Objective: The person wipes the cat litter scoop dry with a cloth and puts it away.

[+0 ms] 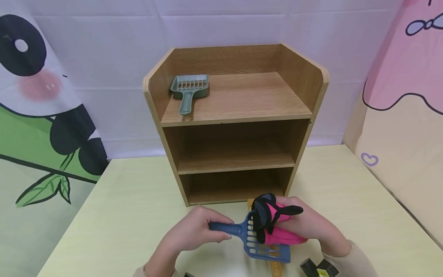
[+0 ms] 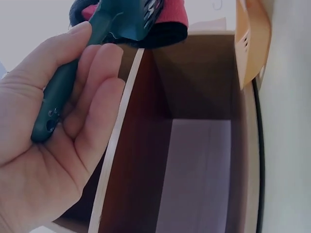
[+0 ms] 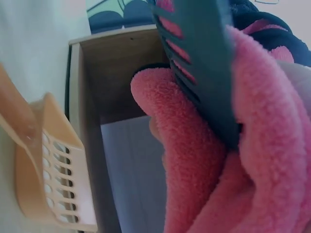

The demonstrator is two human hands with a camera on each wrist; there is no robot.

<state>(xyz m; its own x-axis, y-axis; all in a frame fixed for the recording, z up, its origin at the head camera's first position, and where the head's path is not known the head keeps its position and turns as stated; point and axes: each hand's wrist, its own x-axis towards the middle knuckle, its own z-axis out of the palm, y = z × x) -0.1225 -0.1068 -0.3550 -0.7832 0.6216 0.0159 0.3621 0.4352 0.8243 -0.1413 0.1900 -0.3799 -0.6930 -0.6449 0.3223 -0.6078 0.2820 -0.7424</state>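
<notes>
A blue slotted litter scoop (image 1: 231, 229) lies level over the table, its handle gripped between the thumb and curled fingers of my left hand (image 1: 192, 231). A fuzzy pink cloth with black trim (image 1: 283, 237) is bunched in my right hand (image 1: 308, 221), pressed against the scoop's slotted head. In the right wrist view the cloth (image 3: 189, 141) folds around both faces of the scoop's head (image 3: 201, 63). Much of the right hand's fingers is hidden by the cloth. Below the blue scoop, an orange scoop (image 3: 63, 179) rests on the table, mostly covered in the head view.
A wooden shelf unit (image 1: 238, 119) stands at the back of the pale table (image 1: 138, 215). On its top board, at the left, a grey-green scoop (image 1: 187, 100) sits in a matching holder. Printed cloth walls (image 1: 221, 27) enclose the table's back and sides.
</notes>
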